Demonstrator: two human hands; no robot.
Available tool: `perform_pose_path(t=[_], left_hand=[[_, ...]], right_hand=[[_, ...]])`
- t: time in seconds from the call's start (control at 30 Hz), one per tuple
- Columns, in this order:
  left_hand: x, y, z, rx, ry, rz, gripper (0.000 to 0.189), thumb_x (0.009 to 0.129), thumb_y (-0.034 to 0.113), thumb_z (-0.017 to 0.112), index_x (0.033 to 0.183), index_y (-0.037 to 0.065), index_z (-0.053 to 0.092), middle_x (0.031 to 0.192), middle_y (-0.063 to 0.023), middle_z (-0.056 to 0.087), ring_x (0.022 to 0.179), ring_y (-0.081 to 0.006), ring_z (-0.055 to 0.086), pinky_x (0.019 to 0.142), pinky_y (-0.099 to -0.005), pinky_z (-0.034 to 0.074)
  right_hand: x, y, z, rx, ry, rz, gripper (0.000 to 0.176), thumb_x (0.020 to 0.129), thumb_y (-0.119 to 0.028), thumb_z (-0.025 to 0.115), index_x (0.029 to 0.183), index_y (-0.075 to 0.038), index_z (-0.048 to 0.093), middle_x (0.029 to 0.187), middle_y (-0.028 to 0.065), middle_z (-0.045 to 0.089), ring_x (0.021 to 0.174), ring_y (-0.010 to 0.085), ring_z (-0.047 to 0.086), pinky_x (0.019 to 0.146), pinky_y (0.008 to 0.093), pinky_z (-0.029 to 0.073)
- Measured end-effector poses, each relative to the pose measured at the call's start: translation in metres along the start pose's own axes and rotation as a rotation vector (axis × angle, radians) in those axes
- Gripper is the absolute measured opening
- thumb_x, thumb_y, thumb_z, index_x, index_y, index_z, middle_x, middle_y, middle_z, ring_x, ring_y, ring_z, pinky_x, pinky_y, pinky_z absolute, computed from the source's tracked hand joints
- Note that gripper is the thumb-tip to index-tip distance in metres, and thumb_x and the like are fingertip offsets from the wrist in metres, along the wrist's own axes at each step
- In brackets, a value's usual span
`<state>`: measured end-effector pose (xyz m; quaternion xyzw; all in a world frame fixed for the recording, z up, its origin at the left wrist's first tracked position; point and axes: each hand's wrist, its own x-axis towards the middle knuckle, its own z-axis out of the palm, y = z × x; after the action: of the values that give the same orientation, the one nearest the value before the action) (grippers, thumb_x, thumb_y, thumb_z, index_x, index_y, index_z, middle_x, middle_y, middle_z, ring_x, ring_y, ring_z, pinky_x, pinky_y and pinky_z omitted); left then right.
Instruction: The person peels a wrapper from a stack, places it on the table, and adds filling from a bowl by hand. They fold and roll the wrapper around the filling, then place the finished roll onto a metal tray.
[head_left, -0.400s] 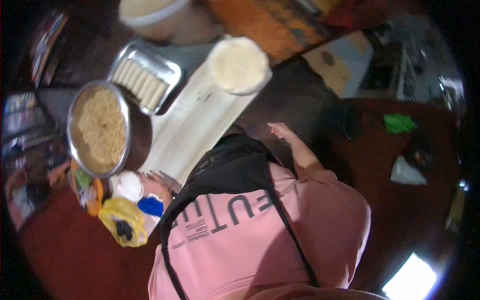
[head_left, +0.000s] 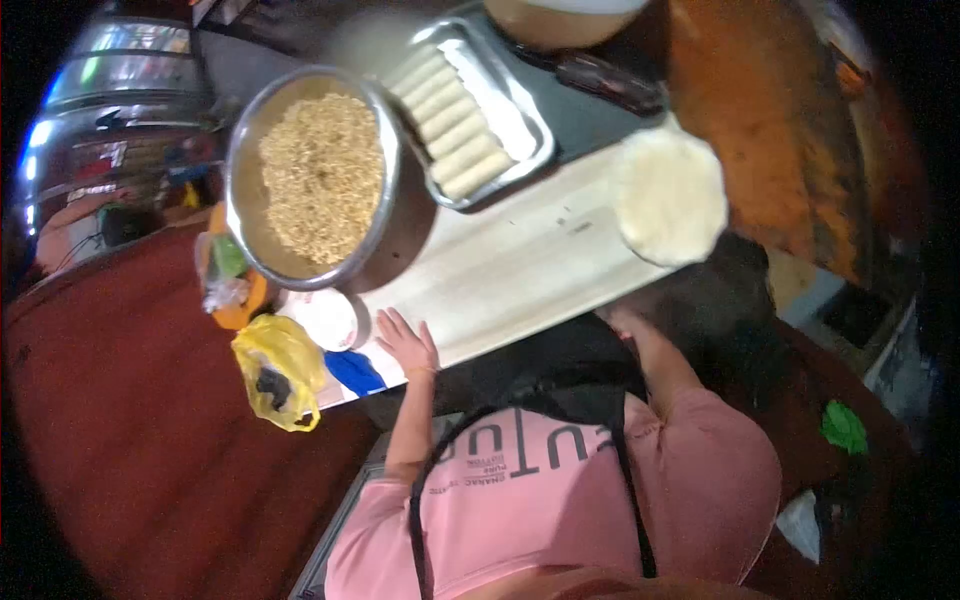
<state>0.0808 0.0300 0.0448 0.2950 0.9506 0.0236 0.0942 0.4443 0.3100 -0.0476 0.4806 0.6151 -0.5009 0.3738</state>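
You have: hands, 2 | board, 1 | steel bowl, 1 | tray, 1 | rolls, at least 6 | pale disc, 1 | yellow bag, 1 | blue cloth, 1

The light is uneven: around the fingers of the left hand, the board looks bright, while the dark red surface to their left stays dim. Beyond the fingers, the metal tray gives strong white glare. Well to their right, the right hand is shaded and slightly blurred. The wide lens bends the outer parts, and the corners become black.
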Motion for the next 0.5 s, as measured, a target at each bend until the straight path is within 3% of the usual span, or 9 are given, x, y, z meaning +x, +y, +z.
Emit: perform_pose_path(t=[0.3, 0.5], left_hand=[[0.000, -0.004, -0.005, -0.082, -0.017, 0.010, 0.080, 0.090, 0.032, 0.054, 0.152, -0.004, 0.019, 0.158, -0.0292, 0.012, 0.148, -0.0450, 0.009, 0.116, -0.0616, 0.000], [-0.001, -0.007, -0.003, -0.079, -0.008, 0.047, 0.078, 0.091, 0.035, 0.048, 0.151, -0.006, 0.018, 0.157, -0.0320, 0.014, 0.147, -0.0469, 0.009, 0.115, -0.0612, 0.000]], right_hand=[[0.091, 0.038, 0.072, -0.075, 0.301, 0.213, 0.036, 0.096, -0.032, 0.051, 0.114, -0.002, 0.063, 0.085, 0.0183, 0.066, 0.070, 0.0289, 0.065, 0.061, 0.0441, 0.054], [0.134, 0.050, 0.059, -0.073, 0.396, 0.254, 0.037, 0.097, -0.032, 0.051, 0.112, -0.002, 0.063, 0.085, 0.0188, 0.067, 0.069, 0.0295, 0.066, 0.060, 0.0441, 0.054]])
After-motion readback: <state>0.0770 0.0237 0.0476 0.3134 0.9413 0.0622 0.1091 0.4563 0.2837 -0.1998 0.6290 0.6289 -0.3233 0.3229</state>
